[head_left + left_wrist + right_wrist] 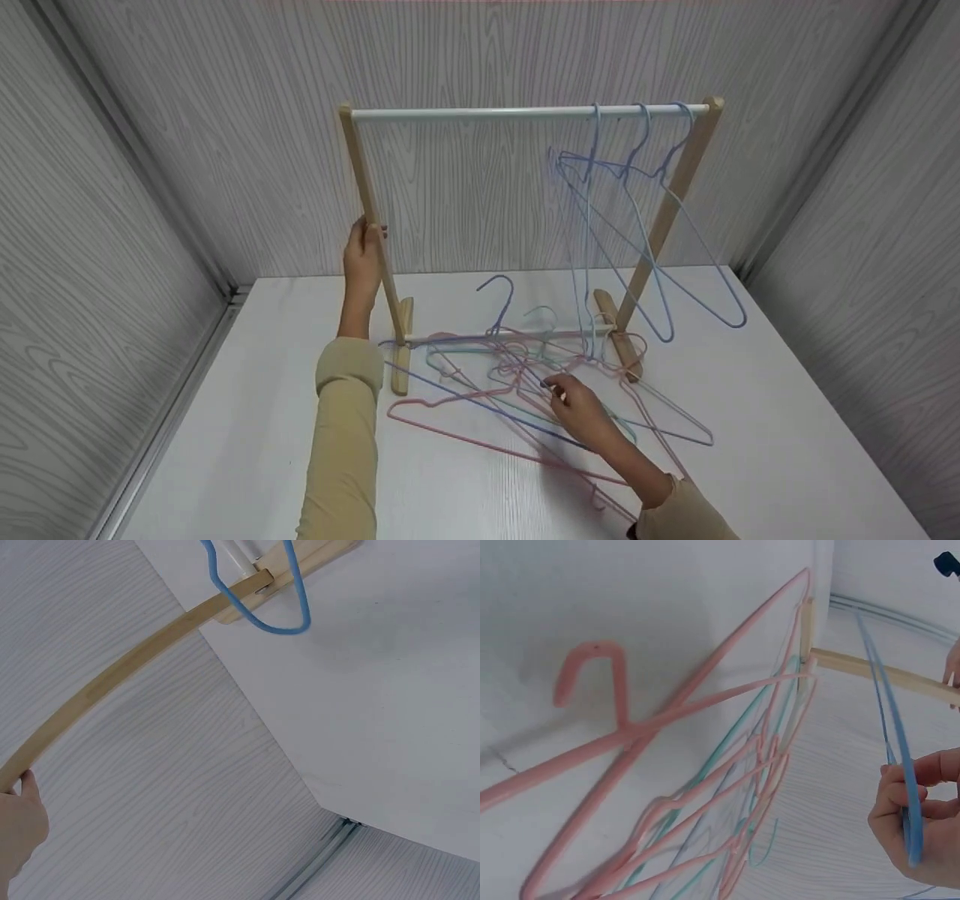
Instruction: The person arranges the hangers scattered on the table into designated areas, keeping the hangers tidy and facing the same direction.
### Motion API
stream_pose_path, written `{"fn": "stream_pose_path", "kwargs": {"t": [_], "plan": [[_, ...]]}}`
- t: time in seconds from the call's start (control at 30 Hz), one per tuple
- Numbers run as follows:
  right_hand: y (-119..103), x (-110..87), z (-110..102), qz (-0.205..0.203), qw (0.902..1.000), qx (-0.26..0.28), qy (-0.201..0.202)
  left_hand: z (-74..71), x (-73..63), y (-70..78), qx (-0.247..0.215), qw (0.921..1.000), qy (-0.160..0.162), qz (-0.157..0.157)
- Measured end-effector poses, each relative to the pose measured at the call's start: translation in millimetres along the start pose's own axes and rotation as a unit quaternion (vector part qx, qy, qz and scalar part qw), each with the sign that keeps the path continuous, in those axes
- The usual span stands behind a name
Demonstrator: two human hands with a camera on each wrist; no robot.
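Note:
My left hand grips the left wooden post of a clothes rack about midway up, its fingers wrapped behind it. In the left wrist view the hand shows at the edge, thumb against the wood. My right hand holds a blue hanger by one end, its hook pointing up and away, above the pile. The right wrist view shows curled fingers around this blue hanger. Three blue hangers hang from the white top rail at its right end.
Pink hangers, with green and pale ones among them, lie overlapping on the white table in front of the rack and around its lower rail. The rack stands on wooden feet. Wood-grain panels enclose the back and sides.

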State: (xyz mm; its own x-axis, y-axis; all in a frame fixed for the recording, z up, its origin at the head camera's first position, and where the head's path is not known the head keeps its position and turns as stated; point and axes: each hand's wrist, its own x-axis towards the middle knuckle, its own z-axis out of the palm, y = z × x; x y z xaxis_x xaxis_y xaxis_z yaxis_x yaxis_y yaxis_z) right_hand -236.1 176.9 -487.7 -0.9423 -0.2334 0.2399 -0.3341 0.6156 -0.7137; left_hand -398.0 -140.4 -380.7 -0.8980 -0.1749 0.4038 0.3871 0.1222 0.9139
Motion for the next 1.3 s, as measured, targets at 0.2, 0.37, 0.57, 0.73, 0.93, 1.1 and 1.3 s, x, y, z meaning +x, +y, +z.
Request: {"fn": "stream_pose_path", "kwargs": {"t": [0.2, 0.37, 0.57, 0.73, 0.93, 1.1, 1.3], "plan": [[-19, -4.7, -3, -0.094, 0.9882, -0.117, 0.031, 0.9, 0.3, 1.1, 0.012, 0.9999, 0.007, 0.007], [-37, -12.8, -7, -0.133, 0.9709, -0.189, 0.06, 1.4, 0.5, 1.9, 0.012, 0.9999, 0.006, 0.007], [-62, -18.2, -18, -0.117, 0.9679, -0.208, 0.079, 2.2, 0.6, 1.8, 0.016, 0.9998, 0.007, 0.003], [-81, -19.4, -34, -0.145, 0.9559, -0.226, 0.119, 2.2, 2.1, 2.6, 0.012, 0.9999, 0.007, 0.008], [-110, -16.1, -63, -0.119, 0.9673, -0.201, 0.099, 1.0, 2.3, 2.9, 0.021, 0.9996, 0.014, 0.01], [-129, -4.1, -90, -0.075, 0.979, -0.159, 0.103, 0.7, 1.3, 1.7, 0.015, 0.9997, 0.014, 0.012], [-142, 13.1, -115, -0.047, 0.9834, -0.115, 0.132, 1.3, -0.4, 1.5, 0.013, 0.9998, 0.013, 0.006]]}}
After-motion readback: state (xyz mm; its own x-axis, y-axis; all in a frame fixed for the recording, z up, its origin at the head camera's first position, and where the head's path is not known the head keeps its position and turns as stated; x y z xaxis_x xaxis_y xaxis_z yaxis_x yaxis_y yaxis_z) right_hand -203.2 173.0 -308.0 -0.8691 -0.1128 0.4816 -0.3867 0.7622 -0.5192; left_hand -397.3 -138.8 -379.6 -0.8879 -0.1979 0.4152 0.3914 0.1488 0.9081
